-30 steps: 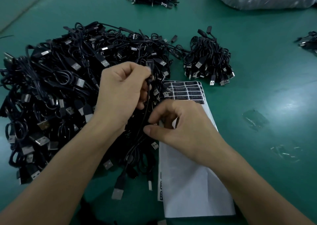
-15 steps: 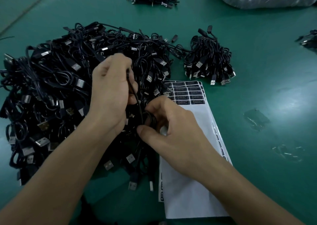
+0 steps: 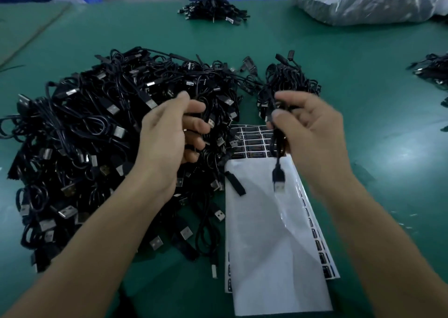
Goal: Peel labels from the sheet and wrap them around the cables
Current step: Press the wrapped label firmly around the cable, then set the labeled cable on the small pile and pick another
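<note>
My right hand [image 3: 312, 133] pinches a bundled black USB cable [image 3: 278, 174] between thumb and fingers, lifted above the label sheet [image 3: 266, 245]. The cable's USB plug hangs down over the white backing. Rows of black labels [image 3: 252, 143] remain at the sheet's far end, and more run along its right edge. My left hand [image 3: 169, 133] hovers over the big pile of black cables [image 3: 97, 136] with loosely curled fingers and appears to hold nothing.
A smaller heap of cables [image 3: 288, 82] lies just beyond my right hand. Another heap [image 3: 213, 12] sits at the far edge of the green table [image 3: 363, 99]. A full plastic bag [image 3: 363, 0] is at the back right, with more cables [image 3: 434, 70] at the right edge.
My hands have parted. The right hand carried the cable up and to the right, over the labels, while the left hand released it and stays above the big pile.
</note>
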### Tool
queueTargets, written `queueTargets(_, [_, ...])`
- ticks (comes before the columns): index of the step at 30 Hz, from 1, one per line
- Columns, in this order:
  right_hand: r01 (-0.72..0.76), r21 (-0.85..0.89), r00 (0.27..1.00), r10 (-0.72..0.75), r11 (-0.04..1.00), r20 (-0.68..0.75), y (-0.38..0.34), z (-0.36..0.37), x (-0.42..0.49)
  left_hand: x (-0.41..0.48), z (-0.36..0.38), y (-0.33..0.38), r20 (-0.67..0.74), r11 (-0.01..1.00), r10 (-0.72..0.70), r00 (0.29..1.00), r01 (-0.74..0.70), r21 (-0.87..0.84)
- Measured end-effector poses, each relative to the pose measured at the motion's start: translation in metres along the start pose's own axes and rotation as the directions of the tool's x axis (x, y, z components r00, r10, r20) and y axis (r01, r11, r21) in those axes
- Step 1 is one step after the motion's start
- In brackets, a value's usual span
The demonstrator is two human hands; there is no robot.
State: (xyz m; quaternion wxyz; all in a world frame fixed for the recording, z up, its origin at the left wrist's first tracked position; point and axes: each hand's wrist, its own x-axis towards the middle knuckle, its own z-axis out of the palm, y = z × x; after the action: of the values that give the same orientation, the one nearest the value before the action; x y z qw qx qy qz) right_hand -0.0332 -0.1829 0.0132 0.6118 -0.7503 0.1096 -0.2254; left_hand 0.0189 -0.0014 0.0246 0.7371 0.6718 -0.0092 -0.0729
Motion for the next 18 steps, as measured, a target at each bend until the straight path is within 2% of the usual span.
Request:
queueTargets(4, [0.042,-0.240,0.965,-0.102,0.970,-0.243,0.000,-0.023,0.062,-0.002,0.000,0.000,0.018,0.998,0.031,0.999,-0.031,0.052])
queueTargets(8, [-0.068,-0.377,0.933,-0.076,0.924,-0.353,0.002,-0.032,0.120,-0.001,0.000,-0.002,0.029,0.998,0.042,0.999,-0.043,0.047])
queueTargets(11, [-0.120,-0.487,0.950,-0.041,0.865,-0.308,0.007,-0.029,0.138,0.000,-0.001,-0.004,0.030,0.997,0.049,0.998,-0.050,0.060])
queueTargets(15, [-0.056,-0.609,0.981,-0.070,0.791,-0.181,0.012,-0.022,0.129,0.001,0.000,-0.006,0.047,0.994,0.067,0.997,-0.070,0.086])
queueTargets(18, [0.008,-0.711,0.985,-0.129,0.703,-0.116,0.018,-0.020,0.119,-0.005,0.004,-0.011,0.207,0.916,0.185,0.961,-0.245,0.318])
